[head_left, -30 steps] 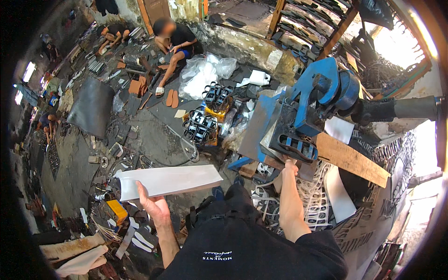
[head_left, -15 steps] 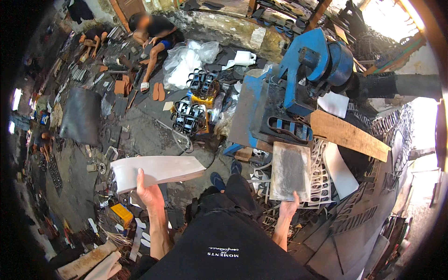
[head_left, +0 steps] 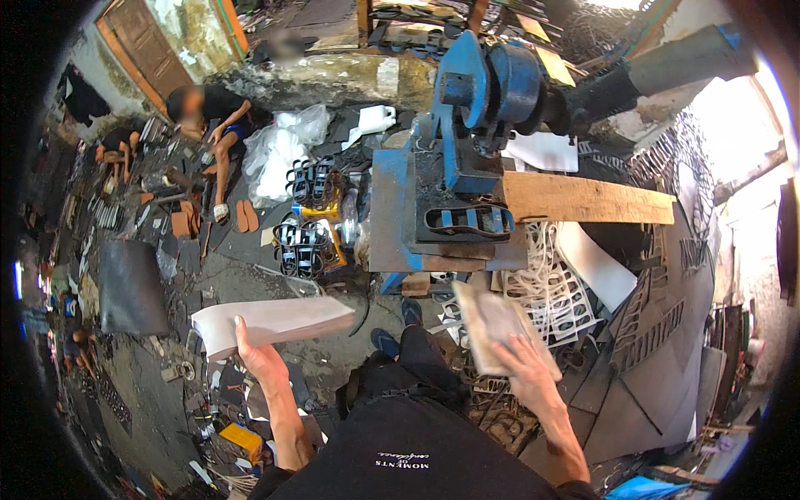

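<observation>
My left hand (head_left: pixel 265 367) grips a thick white sheet (head_left: pixel 271 323), long and flat, that looks folded or stacked in layers. The thumb lies on top, and the fingers under it are hidden. On the right, my right hand (head_left: pixel 527 364) has hold of a worn rectangular board (head_left: pixel 492 325) with a dark grey patch. Its fingers lie across the board's face, slightly blurred, and the board is tilted. Ahead of that hand, a sole-shaped cutting die (head_left: pixel 468 222) with blue parts rests on the bed of a blue press (head_left: pixel 467 125).
A wooden plank (head_left: pixel 592 198) juts right from the press. Cut-out white sheet scraps (head_left: pixel 546 283) and dark sheets (head_left: pixel 642 392) lie at right. Black sandals (head_left: pixel 304 246) sit on yellow boxes left of the press. Another person (head_left: pixel 218 125) sits at the far left.
My right hand has shifted from the board's near edge onto its face, and the board has turned and tilted. The view has swung right. My left hand still holds the white sheet.
</observation>
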Demonstrator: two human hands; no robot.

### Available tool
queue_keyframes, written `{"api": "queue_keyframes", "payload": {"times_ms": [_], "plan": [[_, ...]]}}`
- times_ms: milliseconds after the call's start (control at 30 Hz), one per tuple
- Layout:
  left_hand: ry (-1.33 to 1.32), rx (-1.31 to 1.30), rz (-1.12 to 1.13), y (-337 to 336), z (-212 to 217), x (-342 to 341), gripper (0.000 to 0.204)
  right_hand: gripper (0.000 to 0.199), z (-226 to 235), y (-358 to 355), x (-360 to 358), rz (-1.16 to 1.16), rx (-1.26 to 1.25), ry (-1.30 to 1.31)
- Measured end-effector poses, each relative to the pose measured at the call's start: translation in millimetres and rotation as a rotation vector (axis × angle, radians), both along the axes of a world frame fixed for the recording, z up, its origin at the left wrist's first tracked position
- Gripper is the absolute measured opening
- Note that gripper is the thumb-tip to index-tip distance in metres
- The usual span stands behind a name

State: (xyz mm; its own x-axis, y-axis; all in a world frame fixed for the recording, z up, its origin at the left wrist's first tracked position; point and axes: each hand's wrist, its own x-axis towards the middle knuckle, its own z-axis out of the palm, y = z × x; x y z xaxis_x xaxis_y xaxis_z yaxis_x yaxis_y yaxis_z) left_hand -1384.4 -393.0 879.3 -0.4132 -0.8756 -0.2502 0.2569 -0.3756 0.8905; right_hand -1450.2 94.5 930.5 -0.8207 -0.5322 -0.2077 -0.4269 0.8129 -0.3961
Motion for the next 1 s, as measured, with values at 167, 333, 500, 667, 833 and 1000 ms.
{"api": "queue_keyframes", "payload": {"times_ms": [167, 333, 500, 667, 833, 1000], "plan": [[0.004, 0.009, 0.001, 8.5, 4.4, 11.5, 0.056, 0.088, -51.1, -17.3, -22.3, 0.252, 0.058, 0.18], [-0.013, -0.021, 0.137, 14.3, 11.2, 27.5, 0.046, 0.092, -132.8, -39.9, -75.7, 0.342, 0.029, 0.35], [-0.058, 0.007, 0.147, 16.1, 5.9, 48.1, 0.046, 0.086, -193.7, -90.8, -133.2, 0.221, 0.257, 0.406], [-0.106, -0.039, 0.178, 27.5, 9.8, 47.9, 0.048, 0.061, -234.0, -109.4, -214.0, 0.048, 0.322, 0.174], [-0.089, 0.005, 0.21, 36.1, 12.0, 34.0, 0.05, 0.052, -222.2, -118.8, -263.3, 0.123, 0.274, -0.21], [-0.026, 0.051, 0.185, 49.4, 6.8, -4.3, 0.041, 0.055, -276.6, -73.3, -255.5, 0.257, 0.127, 0.154]]}}
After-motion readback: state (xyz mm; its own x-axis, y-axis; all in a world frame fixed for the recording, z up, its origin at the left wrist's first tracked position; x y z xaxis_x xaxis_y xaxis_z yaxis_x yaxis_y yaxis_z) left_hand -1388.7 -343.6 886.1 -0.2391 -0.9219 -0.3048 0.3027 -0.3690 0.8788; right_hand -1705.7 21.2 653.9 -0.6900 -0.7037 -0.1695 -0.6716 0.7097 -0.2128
